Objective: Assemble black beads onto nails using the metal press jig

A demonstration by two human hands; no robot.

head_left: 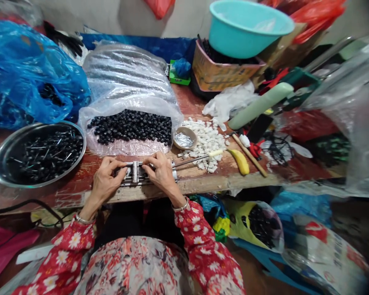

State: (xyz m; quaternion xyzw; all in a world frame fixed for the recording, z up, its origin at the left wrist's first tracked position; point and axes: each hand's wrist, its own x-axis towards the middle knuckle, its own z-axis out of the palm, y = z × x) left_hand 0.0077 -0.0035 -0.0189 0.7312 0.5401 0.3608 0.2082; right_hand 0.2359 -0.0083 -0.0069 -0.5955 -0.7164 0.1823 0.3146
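A small metal jig (135,172) with a raised crosspiece lies at the front edge of the wooden bench. My left hand (105,180) is at its left end, thumb and fingertips pinched together over what may be a small dark part. On the other side of the crosspiece, my right hand (160,172) bends its fingers closed against the jig; whatever they hold is hidden. A metal rod lever (192,161) with a pale handle reaches right from the jig. Just behind my hands, black round plastic parts (132,127) spill from a clear plastic bag (129,73).
A steel tray (0,172) of black parts with metal pins stands left. To the right are a small bowl (194,135) of metal pins, white pieces (207,141), a yellow banana-shaped item (240,162) and a wooden-handled hammer (249,155). A turquoise basin (249,32) sits behind.
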